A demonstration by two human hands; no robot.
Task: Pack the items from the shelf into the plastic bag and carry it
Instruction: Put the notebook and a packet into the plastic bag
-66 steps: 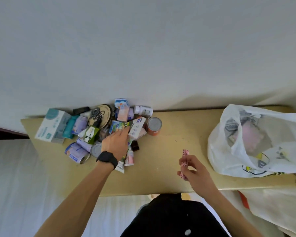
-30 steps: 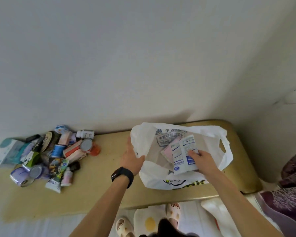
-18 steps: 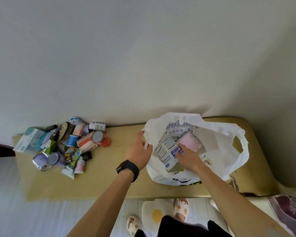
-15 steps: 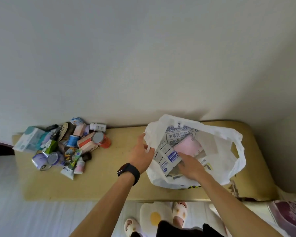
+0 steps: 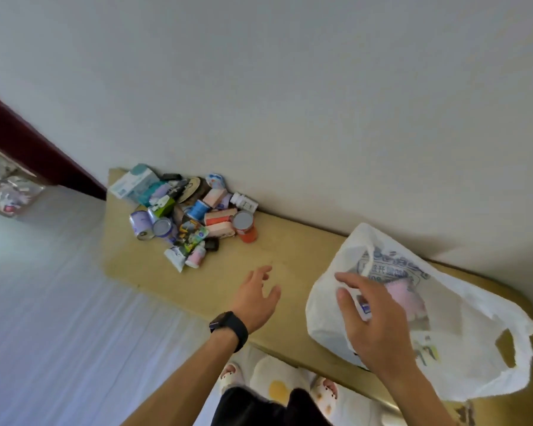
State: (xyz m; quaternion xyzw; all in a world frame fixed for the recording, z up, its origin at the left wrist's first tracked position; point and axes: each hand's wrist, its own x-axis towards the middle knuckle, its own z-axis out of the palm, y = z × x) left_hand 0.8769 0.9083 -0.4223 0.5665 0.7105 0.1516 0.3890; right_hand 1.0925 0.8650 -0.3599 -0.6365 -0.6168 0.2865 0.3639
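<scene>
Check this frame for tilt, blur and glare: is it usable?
Head view: strongly tilted, so the shelf runs diagonally. Head view: the left hand and right hand look slightly blurred, while the pile of items is fairly sharp. Head view: light is soft and even, with no glare on the plastic bag. Probably usable.

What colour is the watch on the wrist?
Black. The watch on the left wrist shows best in the head view, the only view.

The right hand [image 5: 373, 321] hides most of what lies in the plastic bag [image 5: 474, 379]; only the edge of a pink pack [image 5: 405, 292] shows. Labels in the pile of items [image 5: 191, 216] are too small and blurred to read.
</scene>
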